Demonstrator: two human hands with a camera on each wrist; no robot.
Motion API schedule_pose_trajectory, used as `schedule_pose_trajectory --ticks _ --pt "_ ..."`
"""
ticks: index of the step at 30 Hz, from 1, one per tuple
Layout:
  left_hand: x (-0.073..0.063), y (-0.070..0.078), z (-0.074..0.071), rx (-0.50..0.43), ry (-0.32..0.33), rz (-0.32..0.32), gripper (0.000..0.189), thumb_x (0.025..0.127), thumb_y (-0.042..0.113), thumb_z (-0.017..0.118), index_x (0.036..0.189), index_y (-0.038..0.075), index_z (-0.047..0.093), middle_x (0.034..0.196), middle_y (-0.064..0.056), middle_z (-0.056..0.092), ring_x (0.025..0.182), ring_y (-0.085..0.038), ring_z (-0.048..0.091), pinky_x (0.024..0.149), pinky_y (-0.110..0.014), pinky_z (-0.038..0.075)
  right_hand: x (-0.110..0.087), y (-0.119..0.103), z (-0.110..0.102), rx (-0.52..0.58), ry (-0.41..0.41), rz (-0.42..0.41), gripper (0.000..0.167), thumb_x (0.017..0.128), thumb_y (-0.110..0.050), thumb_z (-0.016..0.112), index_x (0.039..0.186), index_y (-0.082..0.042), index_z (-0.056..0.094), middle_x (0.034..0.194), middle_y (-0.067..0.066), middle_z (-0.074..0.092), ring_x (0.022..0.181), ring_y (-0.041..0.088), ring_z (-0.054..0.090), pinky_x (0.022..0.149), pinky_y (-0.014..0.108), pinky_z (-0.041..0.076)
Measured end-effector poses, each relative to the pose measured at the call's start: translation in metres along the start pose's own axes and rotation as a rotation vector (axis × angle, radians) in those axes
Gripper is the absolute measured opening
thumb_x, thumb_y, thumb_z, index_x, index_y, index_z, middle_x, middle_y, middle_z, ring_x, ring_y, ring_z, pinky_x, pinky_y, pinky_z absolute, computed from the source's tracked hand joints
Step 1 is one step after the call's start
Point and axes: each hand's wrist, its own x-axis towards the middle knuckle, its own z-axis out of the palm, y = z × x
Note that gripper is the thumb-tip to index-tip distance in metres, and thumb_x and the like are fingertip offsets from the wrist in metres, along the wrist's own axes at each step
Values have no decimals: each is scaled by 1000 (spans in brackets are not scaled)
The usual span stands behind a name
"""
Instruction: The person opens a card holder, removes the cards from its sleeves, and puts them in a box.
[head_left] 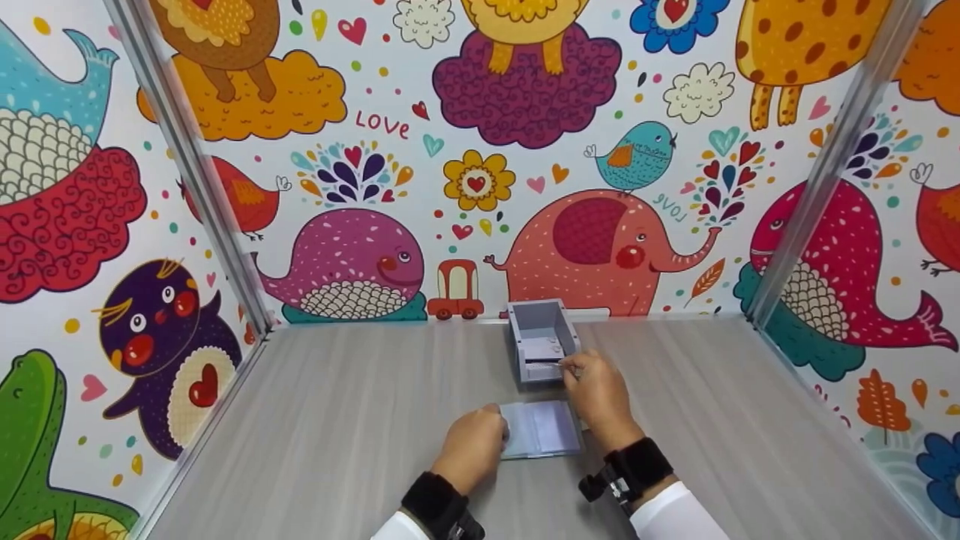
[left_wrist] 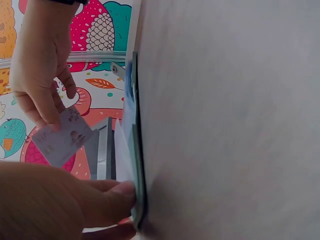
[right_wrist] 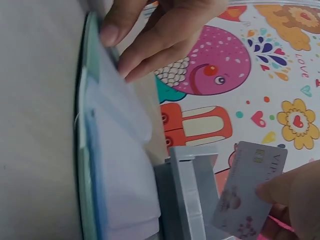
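Note:
An open card holder [head_left: 553,427] with clear plastic sleeves and a pale green cover lies on the table in front of me. My left hand [head_left: 474,442] pinches its left edge between thumb and fingers. My right hand [head_left: 600,394] holds a silvery bank-style card [right_wrist: 250,190], marked VIP and printed with flowers, between thumb and fingers. In the head view that card shows only as a thin edge at the front of a grey open-topped box [head_left: 516,349], which stands just behind the card holder. The wrist views show the card tilted beside the box.
Small light bits [head_left: 555,343], too small to make out, show inside the box. Cartoon-printed panels [head_left: 480,180] rise behind the table [head_left: 360,420] and on both sides, joined by metal posts [head_left: 195,165]. The box stands near the back panel.

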Motion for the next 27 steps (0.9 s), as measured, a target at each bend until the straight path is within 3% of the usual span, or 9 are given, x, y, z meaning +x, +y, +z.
schedule_pose_trajectory --ticks 6,10,15,20,24,27 --pt "-1 0 1 13 -10 -4 15 78 6 95 80 15 83 85 3 70 72 -17 72 65 -32 57 11 11 19 -176 126 -248 13 84 4 89 88 -9 87 86 7 76 81 35 74 71 53 60" --pt "-1 0 0 3 -16 -9 15 79 5 94 79 15 82 85 3 70 71 -18 70 65 -33 57 17 16 32 -264 91 -344 18 84 6 83 87 -11 87 83 6 74 81 33 71 68 51 56" --pt "0 1 0 -15 -17 -4 16 78 4 93 78 15 81 84 3 69 69 -17 68 64 -33 56 19 19 42 -313 -1 -356 21 88 6 75 84 -11 86 83 8 73 83 34 69 67 52 52" --pt "1 1 -1 -17 -39 -6 16 80 4 92 79 15 80 85 3 68 70 -16 67 66 -32 56 23 19 44 -357 -84 -351 19 87 7 73 82 -8 83 84 10 75 84 36 69 67 55 53" --pt "1 1 -1 -19 -39 -14 16 79 5 93 79 15 80 85 3 69 70 -16 67 65 -33 56 25 18 44 -342 -168 -332 15 85 7 73 81 -6 79 84 12 78 85 36 67 70 56 53" --pt "0 0 -1 -12 -33 -15 16 79 5 93 78 14 80 84 3 70 69 -16 67 65 -33 56 22 18 44 -305 -175 -327 12 86 5 76 82 -6 78 83 12 79 84 35 67 70 55 53"
